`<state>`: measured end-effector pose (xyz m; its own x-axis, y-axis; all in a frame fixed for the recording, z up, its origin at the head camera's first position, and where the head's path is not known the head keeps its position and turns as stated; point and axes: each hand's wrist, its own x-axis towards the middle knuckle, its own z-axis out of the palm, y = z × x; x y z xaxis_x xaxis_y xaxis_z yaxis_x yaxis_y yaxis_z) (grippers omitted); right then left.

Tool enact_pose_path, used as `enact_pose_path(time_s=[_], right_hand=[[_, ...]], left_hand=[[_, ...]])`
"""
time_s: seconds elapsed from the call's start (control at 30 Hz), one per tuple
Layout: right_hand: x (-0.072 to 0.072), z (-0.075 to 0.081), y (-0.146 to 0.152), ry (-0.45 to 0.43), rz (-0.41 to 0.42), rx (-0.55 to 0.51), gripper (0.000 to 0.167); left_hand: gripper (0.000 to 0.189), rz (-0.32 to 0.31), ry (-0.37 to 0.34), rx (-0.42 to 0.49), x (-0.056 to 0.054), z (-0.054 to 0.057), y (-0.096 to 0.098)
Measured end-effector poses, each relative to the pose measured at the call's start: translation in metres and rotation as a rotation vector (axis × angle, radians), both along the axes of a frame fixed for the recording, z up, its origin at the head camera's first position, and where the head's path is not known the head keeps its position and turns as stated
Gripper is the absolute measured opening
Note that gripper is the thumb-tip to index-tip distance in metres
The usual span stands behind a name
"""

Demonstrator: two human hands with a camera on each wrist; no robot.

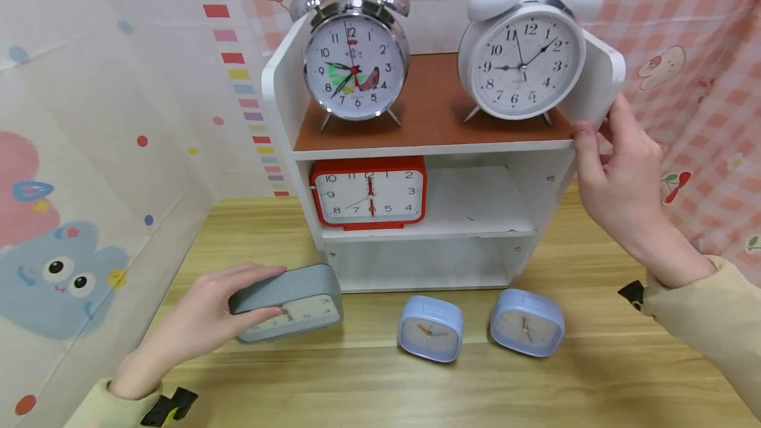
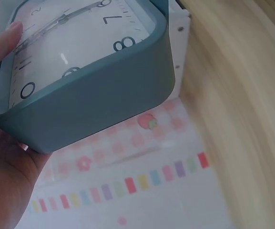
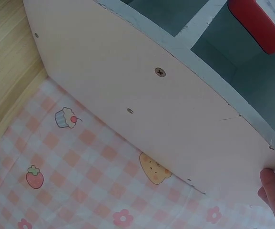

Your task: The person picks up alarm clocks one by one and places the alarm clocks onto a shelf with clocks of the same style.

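My left hand (image 1: 205, 309) grips a grey-blue rounded rectangular alarm clock (image 1: 297, 289), with the thumb over its white dial and the fingers on top. It is beside the lower left of a white shelf unit (image 1: 416, 286); the left wrist view shows the dial tilted upward. At the unit's right side panel, my right hand (image 1: 627, 177) holds the edge, thumb toward the front and fingers farther back. In the right wrist view, a finger (image 3: 273, 191) touches the panel's outer face. Two small light-blue clocks, one left (image 1: 431, 329) and one right (image 1: 527, 322), stand before the unit.
A silver twin-bell clock (image 1: 357, 68) and a white twin-bell clock (image 1: 523, 61) stand on the brown top board (image 1: 434, 111). A red rectangular clock (image 1: 368, 193) sits on the middle shelf, left side. Patterned cloth (image 1: 701, 131) hangs behind the wooden table (image 1: 297, 388).
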<state>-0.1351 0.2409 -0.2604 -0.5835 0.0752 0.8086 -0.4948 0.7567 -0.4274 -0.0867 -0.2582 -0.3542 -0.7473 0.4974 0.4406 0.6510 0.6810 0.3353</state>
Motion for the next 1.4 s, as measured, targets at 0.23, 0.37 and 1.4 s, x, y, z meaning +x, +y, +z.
enact_pose_path(time_s=[0.23, 0.37, 1.4], right_hand=[[0.000, 0.000, -0.001, 0.005, 0.001, -0.004, 0.043], [0.000, -0.001, -0.001, 0.007, -0.001, -0.003, 0.044], [0.001, 0.000, -0.001, -0.005, 0.000, -0.019, 0.044]], left_hand=[[0.058, -0.058, 0.033, 0.018, 0.002, 0.009, 0.015], [0.057, -0.061, 0.015, 0.007, 0.001, 0.013, 0.025], [0.053, -0.252, 0.060, 0.037, -0.010, 0.042, 0.136]])
